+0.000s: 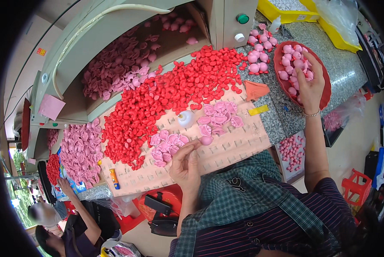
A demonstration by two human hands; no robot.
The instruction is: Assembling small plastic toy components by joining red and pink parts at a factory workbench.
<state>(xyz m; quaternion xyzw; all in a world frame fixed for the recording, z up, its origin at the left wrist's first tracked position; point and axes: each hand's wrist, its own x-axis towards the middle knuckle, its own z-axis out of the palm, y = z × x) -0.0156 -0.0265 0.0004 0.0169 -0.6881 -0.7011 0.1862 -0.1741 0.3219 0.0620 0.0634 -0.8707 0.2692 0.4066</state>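
Far-left heap: pink petal-shaped pieces (pixel 80 154), piled beside the pale mat (pixel 243 147); a co-worker's hand (pixel 66 187) at its far edge.
Tube: yellow and blue tube (pixel 115 179), lying on the mat's left end.
Red spread: glossy red pieces (pixel 132 124), heaped along the mat's rear side.
Near cluster: pink petal cluster (pixel 168 147), on the mat, just beside the left hand.
Left hand: left hand (pixel 185 168), over the mat's front edge; fingers bent, thumb near the forefinger; whether it pinches anything, cannot tell.
Bottle: small white bottle (pixel 185 119), between the two clusters.
Single piece: round pink piece (pixel 206 140), at the left fingertips.
Second cluster: further pink petals (pixel 220 115), right of the bottle.
Worktop group: pink-and-red pieces (pixel 258 55), on the speckled worktop (pixel 342 68).
Red dish: scalloped red dish (pixel 326 96), holding many pink pieces.
Right hand: right hand (pixel 310 81), over the dish; thumb and fingers pinching a pink ball (pixel 298 64).
Step in hand: apparently handling balls at the dish; taking or setting down, cannot tell.
Next move: probably calls for a light, steady pinch, clear of neighbouring balls.
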